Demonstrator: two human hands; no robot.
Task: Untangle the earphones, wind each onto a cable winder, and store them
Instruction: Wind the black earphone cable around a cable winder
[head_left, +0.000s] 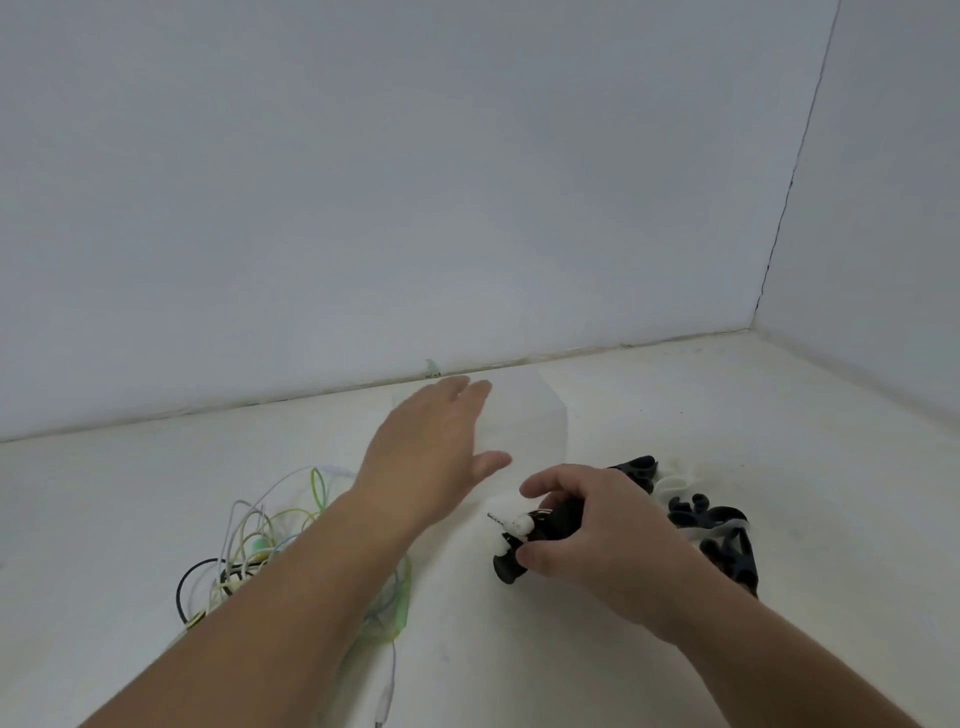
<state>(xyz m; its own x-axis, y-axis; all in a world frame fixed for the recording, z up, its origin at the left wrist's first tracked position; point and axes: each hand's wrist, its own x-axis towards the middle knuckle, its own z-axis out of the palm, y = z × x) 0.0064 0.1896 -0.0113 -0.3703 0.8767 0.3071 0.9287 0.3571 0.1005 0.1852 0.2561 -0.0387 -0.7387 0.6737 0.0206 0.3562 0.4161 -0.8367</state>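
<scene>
Pale grey-white walls (363, 182) meet a matte white tabletop (727, 415). A loose tangle of white, yellow-green and black earphone cables (254, 540) lies well back from the left fingertips, partly under that forearm. A heap of black and white plastic cable winders (717, 525) sits just behind the right knuckles. The left hand (426, 457) reaches forward, fingers straight and close together, over what may be a translucent sheet (535, 415). The right hand (597, 530) curls fingers and thumb round a black cable winder wound with white cord (550, 525).
</scene>
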